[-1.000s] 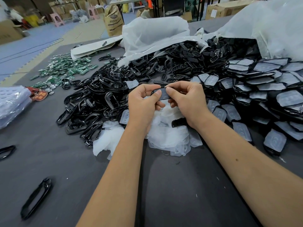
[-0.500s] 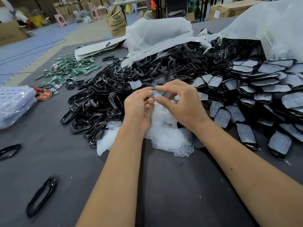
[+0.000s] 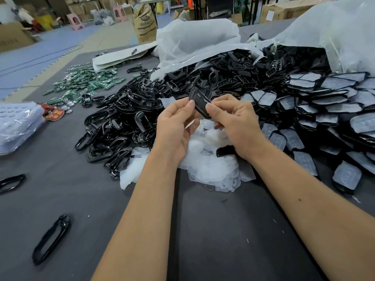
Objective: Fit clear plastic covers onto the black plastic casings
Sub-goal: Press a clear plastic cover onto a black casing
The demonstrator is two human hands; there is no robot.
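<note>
I hold one black oval plastic casing (image 3: 199, 105) up over the dark grey bench (image 3: 203, 230), tilted on edge between both hands. My left hand (image 3: 175, 126) pinches its near left edge between thumb and forefinger, the other fingers loosely curled below. My right hand (image 3: 236, 120) grips its right side, thumb pressed on the face, fingers curled behind. Both hands are closed on the casing; neither is released. A thin clear plastic cover appears to lie over the casing's face, though I cannot tell whether it is fully seated.

Judgement on the step: the cover should be lined up with the casing's outline first, then pressed down with the thumbs working round the rim, so no corner rides proud. Pressing in the middle alone risks bowing the thin film. A check of the far edge, hidden behind my fingers, is advisable.

Directly below my hands lies the heap of loose clear plastic covers (image 3: 211, 165). To the left is the pile of bare black casings (image 3: 121, 122); to the right, the rows of finished casings with covers fitted (image 3: 324, 102). The output side is well stocked, yet much bare stock remains
</note>
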